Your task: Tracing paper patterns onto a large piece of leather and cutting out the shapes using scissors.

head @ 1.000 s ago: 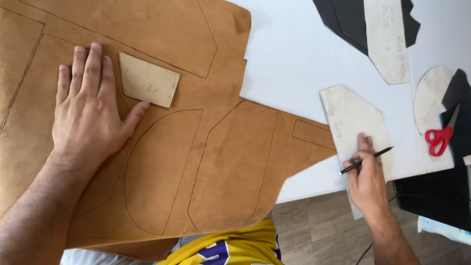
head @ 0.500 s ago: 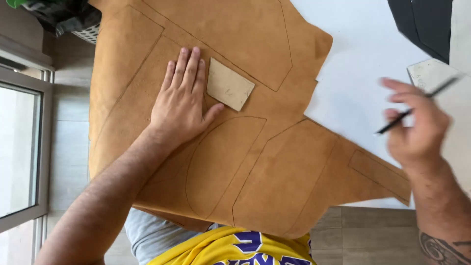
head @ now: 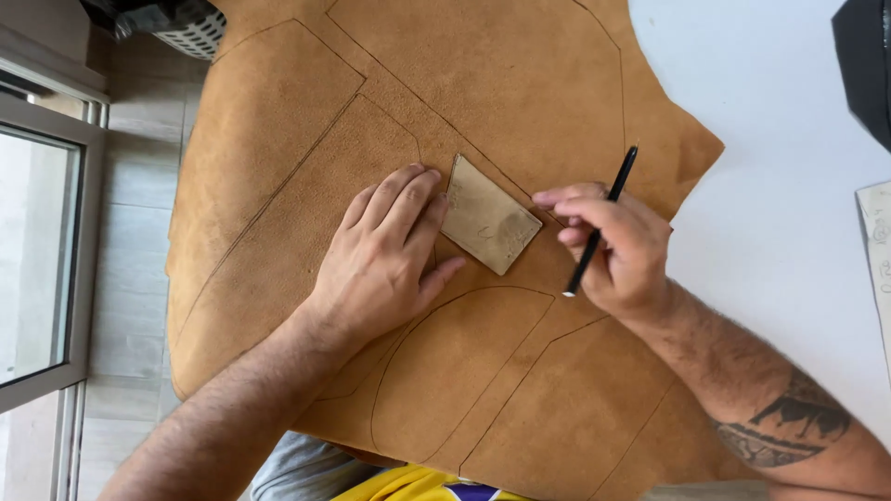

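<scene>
A large tan suede hide [head: 520, 102] with several dark traced outlines covers the white table [head: 770, 186]. On it lies a small tan four-sided pattern piece [head: 489, 225]. My left hand [head: 385, 255] rests flat on the hide, its fingertips touching the piece's left edge. My right hand [head: 617, 250] holds a thin black pen [head: 601, 221] just right of the piece, with its fingertips at the piece's right corner.
A black sheet [head: 868, 65] lies at the table's far right, with a pale pattern card [head: 877, 241] below it. At the left are a tiled floor [head: 130, 232], a window frame [head: 46, 250] and a white basket [head: 190, 32].
My right hand has swung left with the pen, from the table's right side to the small pattern piece. The view has shifted left and closer; my left hand stays by the piece.
</scene>
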